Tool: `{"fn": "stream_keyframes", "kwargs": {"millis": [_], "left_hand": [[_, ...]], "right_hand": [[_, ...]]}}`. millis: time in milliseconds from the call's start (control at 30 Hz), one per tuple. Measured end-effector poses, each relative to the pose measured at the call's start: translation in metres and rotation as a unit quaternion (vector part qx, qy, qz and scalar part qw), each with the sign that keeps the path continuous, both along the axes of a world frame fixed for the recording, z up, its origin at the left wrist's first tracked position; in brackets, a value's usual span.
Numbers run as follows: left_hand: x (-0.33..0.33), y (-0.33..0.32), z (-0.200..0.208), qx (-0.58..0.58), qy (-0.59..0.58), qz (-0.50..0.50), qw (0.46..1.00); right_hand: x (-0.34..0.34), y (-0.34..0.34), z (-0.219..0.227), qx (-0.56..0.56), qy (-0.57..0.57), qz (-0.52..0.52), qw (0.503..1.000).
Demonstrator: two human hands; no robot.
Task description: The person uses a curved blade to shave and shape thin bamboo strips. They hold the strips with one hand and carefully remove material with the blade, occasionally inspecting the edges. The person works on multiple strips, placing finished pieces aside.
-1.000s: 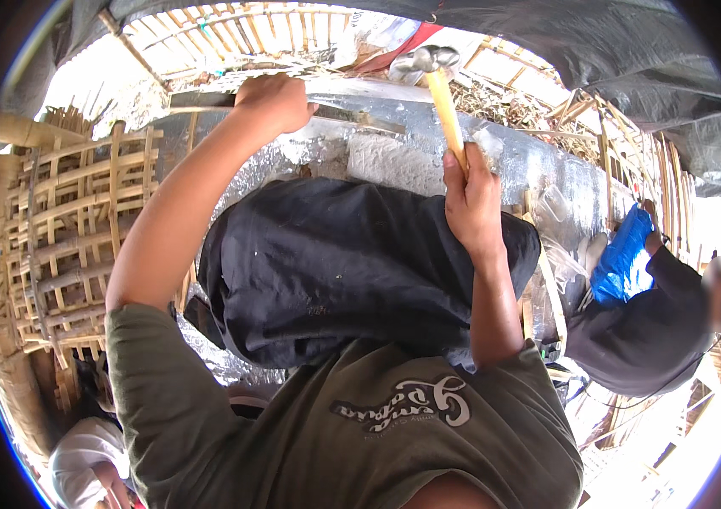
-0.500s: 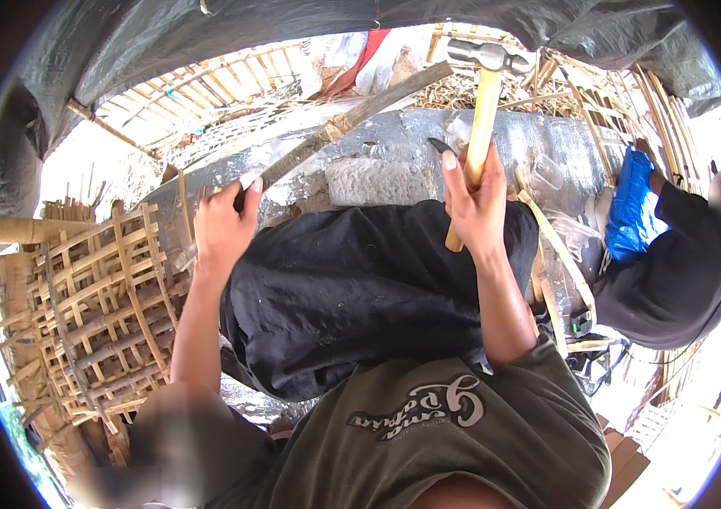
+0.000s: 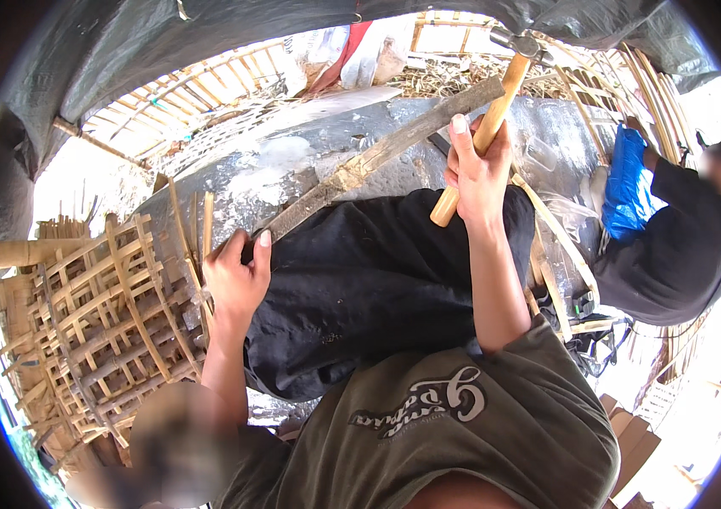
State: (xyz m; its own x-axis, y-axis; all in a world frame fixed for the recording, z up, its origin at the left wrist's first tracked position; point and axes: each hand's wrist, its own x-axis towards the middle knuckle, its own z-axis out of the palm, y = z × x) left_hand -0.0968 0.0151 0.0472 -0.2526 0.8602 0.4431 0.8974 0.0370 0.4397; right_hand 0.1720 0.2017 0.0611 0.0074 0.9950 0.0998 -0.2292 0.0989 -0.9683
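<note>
My left hand (image 3: 240, 270) is closed around the near end of a split bamboo slat (image 3: 352, 172). The slat is long, grey-brown, and slants up to the right. Its far end meets or overlaps the handle of a hammer (image 3: 496, 106) in the view; contact is unclear. My right hand (image 3: 481, 174) grips the hammer by its pale wooden handle, with the steel head up and away from me. Beside my right fingers shows a dark pointed piece (image 3: 439, 142), partly hidden by the slat. A grey stone block (image 3: 390, 185) lies under the slat, partly covered.
Woven bamboo lattice (image 3: 106, 314) stands at my left. Dark cloth (image 3: 360, 288) covers my lap. A grey sheet (image 3: 250, 174) spreads beyond it. On the right, a person in black (image 3: 674, 254) sits near a blue bag (image 3: 626, 187). Bamboo strips (image 3: 555, 229) lie by my right arm.
The slat's far end has swung right, towards the hammer. My left hand has shifted right and slightly nearer. The hammer has tilted, its head moving right and its butt end left.
</note>
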Motion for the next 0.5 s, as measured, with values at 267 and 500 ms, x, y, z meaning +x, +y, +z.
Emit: {"fn": "stream_keyframes", "kwargs": {"millis": [267, 500], "left_hand": [[0.003, -0.010, -0.007, -0.001, 0.022, -0.010, 1.000], [0.007, -0.013, -0.009, 0.018, 0.060, -0.013, 0.998]], "right_hand": [[0.016, -0.007, 0.006, -0.047, 0.126, 0.096, 0.986], [0.015, -0.011, 0.014, -0.102, 0.099, 0.089, 0.986]]}}
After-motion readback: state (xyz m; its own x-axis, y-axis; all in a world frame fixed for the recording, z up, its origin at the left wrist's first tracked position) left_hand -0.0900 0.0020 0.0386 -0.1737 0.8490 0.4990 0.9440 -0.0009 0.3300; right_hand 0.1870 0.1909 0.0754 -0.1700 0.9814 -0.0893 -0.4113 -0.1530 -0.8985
